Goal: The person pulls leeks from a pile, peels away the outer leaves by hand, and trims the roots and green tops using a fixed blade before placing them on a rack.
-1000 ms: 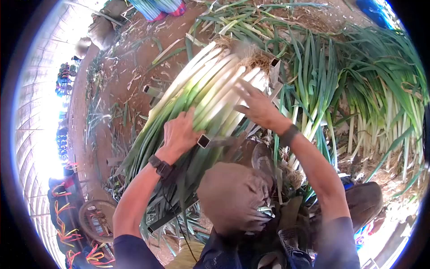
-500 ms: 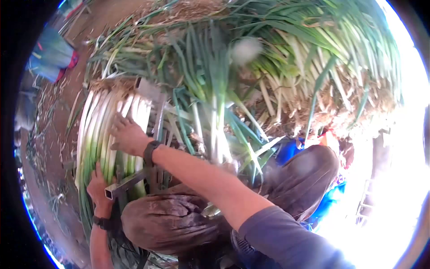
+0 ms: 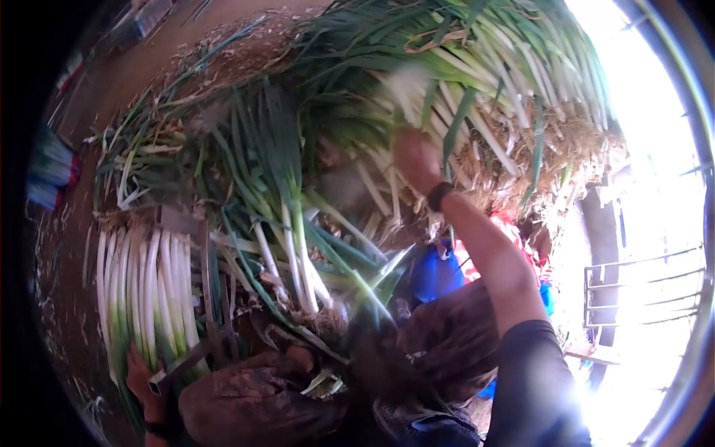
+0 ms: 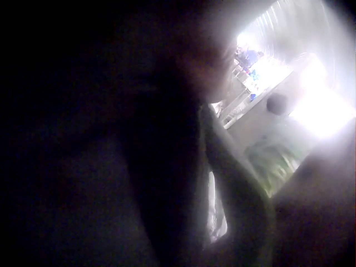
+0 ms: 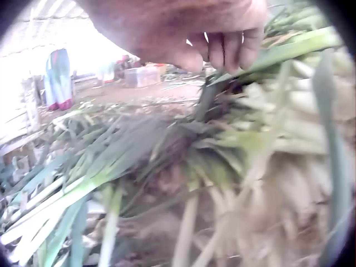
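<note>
Your left hand (image 3: 143, 381) rests against the neat row of long white-and-green leeks (image 3: 152, 290), beside a grey square-section metal bar (image 3: 182, 366); how tightly its fingers curl, you cannot tell. Your right hand (image 3: 418, 159) hangs over the big, loose heap of green-leaved, rooty leeks (image 3: 514, 67) — fingers loosely bent, slightly parted, fingertips at the leaves — gripping none visibly.

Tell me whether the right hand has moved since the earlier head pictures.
Yes. Judged against the metal frame in the head view, the right hand has left the row of stalks and gone rightward to the large stalk pile.
</note>
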